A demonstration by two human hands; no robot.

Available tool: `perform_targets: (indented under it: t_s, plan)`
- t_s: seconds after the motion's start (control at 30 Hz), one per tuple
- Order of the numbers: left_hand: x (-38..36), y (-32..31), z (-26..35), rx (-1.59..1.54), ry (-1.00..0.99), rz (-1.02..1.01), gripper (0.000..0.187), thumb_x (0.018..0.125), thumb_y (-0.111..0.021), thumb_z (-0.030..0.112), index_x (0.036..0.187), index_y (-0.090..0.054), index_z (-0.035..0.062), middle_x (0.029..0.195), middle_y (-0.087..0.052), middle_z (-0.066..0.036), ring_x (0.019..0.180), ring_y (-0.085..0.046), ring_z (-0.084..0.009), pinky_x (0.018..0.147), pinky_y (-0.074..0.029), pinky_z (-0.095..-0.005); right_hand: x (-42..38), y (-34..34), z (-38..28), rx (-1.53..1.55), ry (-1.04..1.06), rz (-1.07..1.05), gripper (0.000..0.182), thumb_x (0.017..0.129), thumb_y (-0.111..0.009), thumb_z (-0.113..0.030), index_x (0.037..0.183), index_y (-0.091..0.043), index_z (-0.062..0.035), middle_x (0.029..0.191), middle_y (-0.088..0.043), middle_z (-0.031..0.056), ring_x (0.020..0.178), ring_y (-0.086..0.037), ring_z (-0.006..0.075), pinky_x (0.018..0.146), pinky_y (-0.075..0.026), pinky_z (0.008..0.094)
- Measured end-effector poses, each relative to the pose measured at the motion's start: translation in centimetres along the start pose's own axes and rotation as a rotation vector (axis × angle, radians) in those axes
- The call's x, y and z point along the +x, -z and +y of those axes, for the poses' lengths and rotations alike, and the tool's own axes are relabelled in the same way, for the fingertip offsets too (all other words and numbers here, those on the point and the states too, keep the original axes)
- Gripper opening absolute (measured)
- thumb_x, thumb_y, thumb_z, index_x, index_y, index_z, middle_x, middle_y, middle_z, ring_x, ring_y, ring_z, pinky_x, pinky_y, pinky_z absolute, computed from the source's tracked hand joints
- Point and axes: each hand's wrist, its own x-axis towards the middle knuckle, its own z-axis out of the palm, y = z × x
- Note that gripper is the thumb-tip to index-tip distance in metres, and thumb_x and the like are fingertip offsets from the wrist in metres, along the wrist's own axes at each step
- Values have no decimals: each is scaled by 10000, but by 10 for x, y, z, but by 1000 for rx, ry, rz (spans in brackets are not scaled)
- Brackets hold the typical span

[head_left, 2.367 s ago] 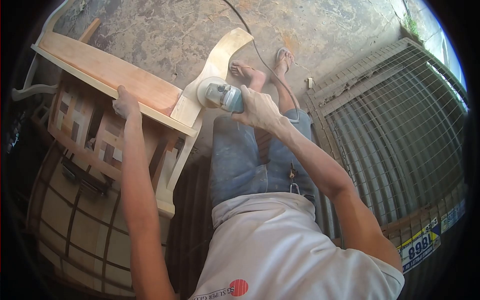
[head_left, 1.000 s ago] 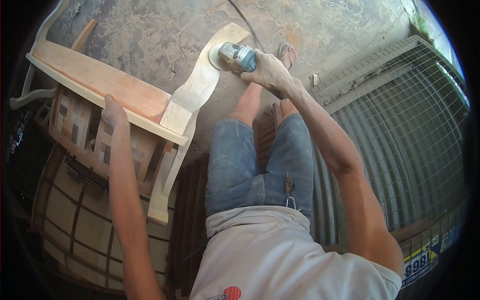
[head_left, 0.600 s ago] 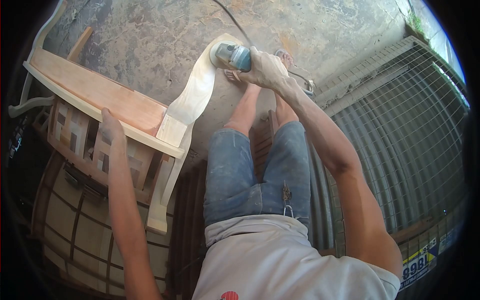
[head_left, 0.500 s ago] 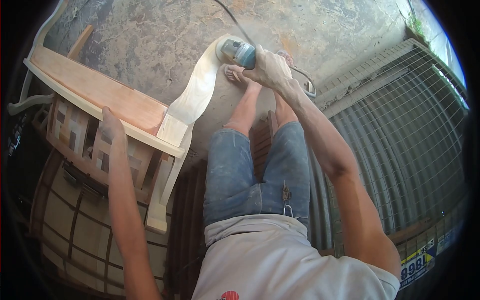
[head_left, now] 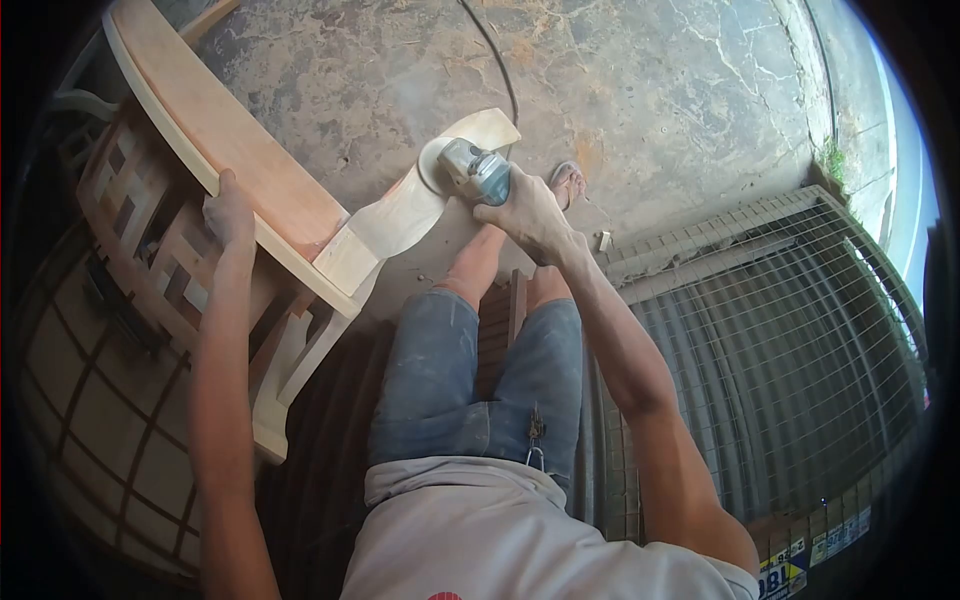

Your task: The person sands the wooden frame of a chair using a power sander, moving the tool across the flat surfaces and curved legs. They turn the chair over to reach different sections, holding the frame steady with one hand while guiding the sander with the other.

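Observation:
My right hand is wrapped round the body of an angle grinder with a teal housing. Its pale round disc lies against a curved wooden armrest, a little short of the armrest's far end. That armrest joins a wooden bench frame with a long, reddish-brown board and a paler rail. On the left, my left hand grips the edge of this rail, its thumb on top and its other fingers partly hidden. The black power cord runs away across the floor.
Cracked concrete floor stretches ahead. To the right, a wire mesh panel lies over corrugated sheets. Slatted, checkered woodwork and a gridded panel are at lower left. My sandaled foot stands beyond the grinder.
The grinder has moved back along the armrest, baring its far tip. The view has turned and shifted, so the bench looks more tilted. My left hand still holds the rail.

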Motion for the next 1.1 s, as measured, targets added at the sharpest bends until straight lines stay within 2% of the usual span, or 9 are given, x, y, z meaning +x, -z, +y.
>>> perform_targets:
  t_s: [0.2, 0.4, 0.5, 0.73, 0.8, 0.9, 1.0, 1.03, 1.1]
  plan:
    - [-2, 1, 3, 33, -2, 13, 818, 998, -555, 598, 1384, -665, -114, 1437, -628, -366, 1339, -618, -486, 1154, -477, -531, 18, 16, 17, -123, 6, 54, 678, 796, -832, -447, 1224, -651, 46, 1056, -787, 303, 1022, -767, 489, 911, -590, 524]
    - [-7, 2, 7, -8, -1, 13, 782, 1006, -561, 566, 1363, -668, -121, 1432, -635, -361, 1333, -614, -497, 1151, -475, -523, 29, 27, 17, -240, -24, 70, 636, 801, -830, -438, 1183, -644, 35, 1050, -786, 301, 1016, -771, 489, 902, -593, 539]
    - [9, -3, -14, 35, -159, 4, 745, 1015, -561, 545, 1338, -683, -115, 1391, -655, -363, 1311, -623, -498, 1139, -475, -527, 29, 28, 31, -260, -28, 104, 603, 772, -827, -381, 1189, -641, 14, 1026, -784, 276, 1006, -772, 472, 883, -594, 531]
    - [-8, 3, 5, 0, -20, 1, 682, 1032, -557, 511, 1326, -697, -88, 1345, -673, -357, 1274, -640, -494, 1111, -483, -529, 28, 44, 46, -253, -131, 137, 615, 761, -817, -351, 1231, -638, 3, 1049, -788, 257, 1009, -775, 452, 877, -599, 521]
    - [-6, 4, 3, 1, -14, -10, 633, 1044, -553, 490, 1327, -706, -56, 1325, -676, -358, 1256, -646, -499, 1097, -489, -531, 29, 48, 53, -248, -103, 209, 604, 773, -832, -351, 1198, -640, 32, 1017, -786, 282, 985, -784, 455, 869, -610, 511]
    - [0, 3, -5, 30, -122, 13, 726, 1025, -576, 558, 1278, -728, -105, 1278, -711, -385, 1244, -684, -486, 1063, -505, -525, 32, 67, 58, -234, -186, 268, 614, 788, -836, -346, 1203, -638, 60, 1015, -783, 305, 998, -790, 443, 876, -614, 504]
    - [5, 1, -17, 159, -256, -5, 500, 1080, -536, 434, 1319, -717, 34, 1263, -686, -357, 1197, -669, -514, 1052, -499, -543, 22, 74, 61, -107, -282, 349, 638, 802, -829, -345, 1231, -632, 82, 1035, -778, 319, 1035, -787, 435, 900, -612, 500]
    - [7, -2, -18, 149, -234, -2, 493, 1080, -538, 433, 1318, -719, 41, 1261, -686, -354, 1192, -672, -512, 1051, -501, -543, 20, 74, 62, -44, -299, 384, 646, 806, -827, -346, 1240, -631, 90, 1041, -776, 324, 1047, -785, 433, 909, -611, 498]
    - [11, -3, -21, 142, -191, 0, 480, 1080, -544, 432, 1315, -722, 53, 1258, -688, -349, 1183, -677, -507, 1049, -504, -542, 14, 62, 58, 11, -222, 282, 660, 807, -827, -349, 1246, -633, 103, 1062, -775, 327, 1059, -779, 443, 931, -610, 489]
